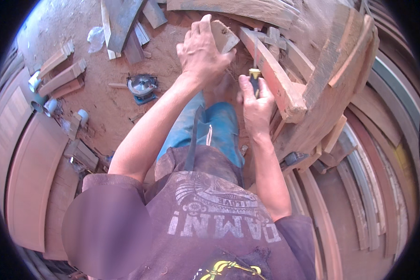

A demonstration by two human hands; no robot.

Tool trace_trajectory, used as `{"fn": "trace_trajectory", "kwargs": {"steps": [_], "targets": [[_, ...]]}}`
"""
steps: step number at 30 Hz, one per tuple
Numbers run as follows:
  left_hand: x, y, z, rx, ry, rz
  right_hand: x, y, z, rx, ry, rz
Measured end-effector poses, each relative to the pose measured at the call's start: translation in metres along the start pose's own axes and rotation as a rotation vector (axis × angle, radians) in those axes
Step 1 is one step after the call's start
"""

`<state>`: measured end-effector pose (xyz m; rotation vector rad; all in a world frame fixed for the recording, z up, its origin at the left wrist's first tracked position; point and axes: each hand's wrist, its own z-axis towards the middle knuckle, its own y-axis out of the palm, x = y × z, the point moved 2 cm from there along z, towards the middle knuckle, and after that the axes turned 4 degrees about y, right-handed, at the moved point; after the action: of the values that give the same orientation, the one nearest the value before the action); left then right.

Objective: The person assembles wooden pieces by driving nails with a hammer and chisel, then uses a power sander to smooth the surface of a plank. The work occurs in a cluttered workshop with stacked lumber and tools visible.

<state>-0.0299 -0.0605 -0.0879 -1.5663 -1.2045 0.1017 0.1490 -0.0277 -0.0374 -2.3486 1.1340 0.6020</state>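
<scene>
My left hand (201, 55) is closed on a flat, short wooden block (225, 38), with the thumb by its lower edge. In my right hand (257, 103) is a screwdriver (255, 73) with a yellow and black handle. Its thin metal shaft points away from me, alongside a reddish wooden beam (271, 66). The shaft's tip is too small to make out clearly. The beam slants just right of the screwdriver, and the block is left of the beam's far end.
A circular saw (143, 88) lies on the dusty ground left of my legs. Wood offcuts (63, 77) are at the left, and long curved planks (382, 154) fill the right side. A big timber slab (329, 88) leans behind the beam. Wide boards (30, 177) stand at far left.
</scene>
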Motion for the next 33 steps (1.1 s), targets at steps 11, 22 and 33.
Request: {"fn": "trace_trajectory", "kwargs": {"steps": [11,22,33], "targets": [[-0.052,0.005,-0.003,-0.919,0.267,-0.459,0.054,0.024,-0.042,0.227,0.008,0.128],[-0.009,0.085,0.054,-1.175,1.281,0.324,0.084,0.027,-0.036,0.372,0.040,0.250],[0.013,0.030,-0.045,-0.714,1.097,0.073,0.077,-0.045,-0.094,0.387,-0.206,0.441]]}}
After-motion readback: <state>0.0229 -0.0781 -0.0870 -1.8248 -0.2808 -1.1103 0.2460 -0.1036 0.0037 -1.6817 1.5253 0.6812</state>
